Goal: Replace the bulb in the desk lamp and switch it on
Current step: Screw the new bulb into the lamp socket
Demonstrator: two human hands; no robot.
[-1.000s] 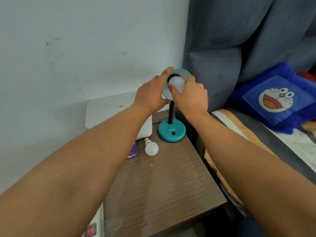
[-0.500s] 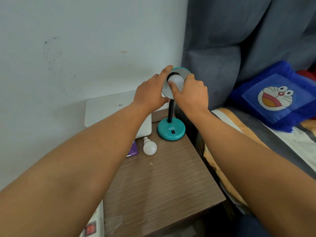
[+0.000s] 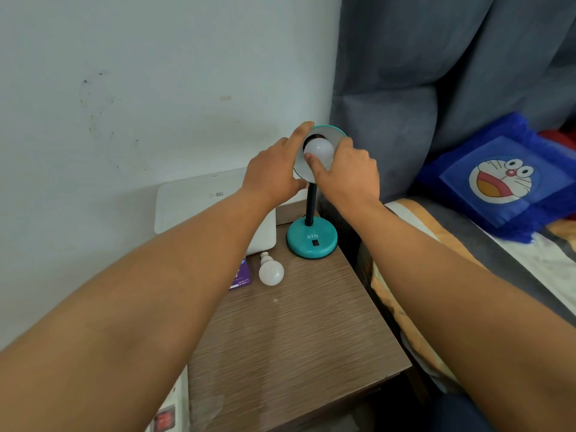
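while both of your hands meet at the lamp head, this is how things lie:
left hand: your left hand (image 3: 274,169) is wrapped on the teal shade (image 3: 335,134) from its 9 o'clock side, index finger lying along the rim, thumb underneath.
right hand: your right hand (image 3: 347,174) is closed on the white bulb in the shade (image 3: 318,151), thumb at the bulb's 7 o'clock, fingers curled over its 3 o'clock side.
lamp: the desk lamp base (image 3: 312,237) stands at 12 o'clock on the bedside table (image 3: 290,344), black neck upright, its black switch facing you.
spare bulb: a second white bulb (image 3: 270,271) lies on its side at the base's 8 o'clock, near but apart, just beside a purple card (image 3: 241,275).
behind: a white box (image 3: 199,201) leans on the wall.
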